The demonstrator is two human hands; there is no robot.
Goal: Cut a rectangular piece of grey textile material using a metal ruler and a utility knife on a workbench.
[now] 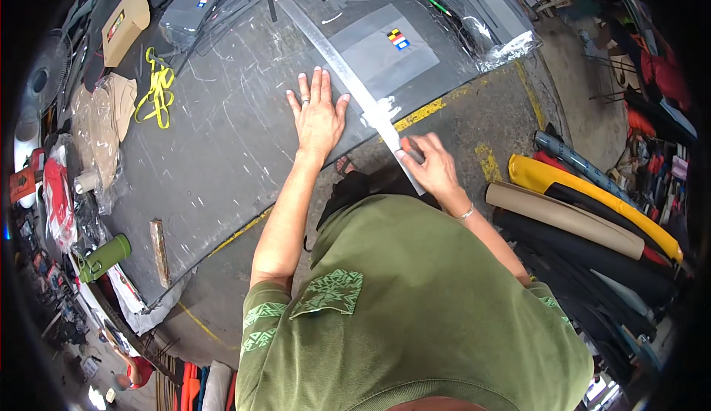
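Note:
A long metal ruler (329, 54) runs slantwise across the dark worktable (222, 126), its near end jutting past the front edge. My right hand (432, 165) is at that near end, thumb against the ruler and fingers curled, slightly blurred. Flat on the tabletop, just left of the ruler, rests my left hand (320, 121), fingers stretched out and holding nothing. To the ruler's right lies a grey translucent sheet (363, 44) with a small colourful label (398, 38). The ruler appears to lie along the sheet's left side.
Yellow strapping (155, 89), a cardboard piece (126, 26) and a wooden strip (159, 252) lie on the table's left part. A green bottle (105, 258) is at its left end. Dark strips and a green pencil (429, 0) lie at the far side. Rolled materials (566, 218) stand at right.

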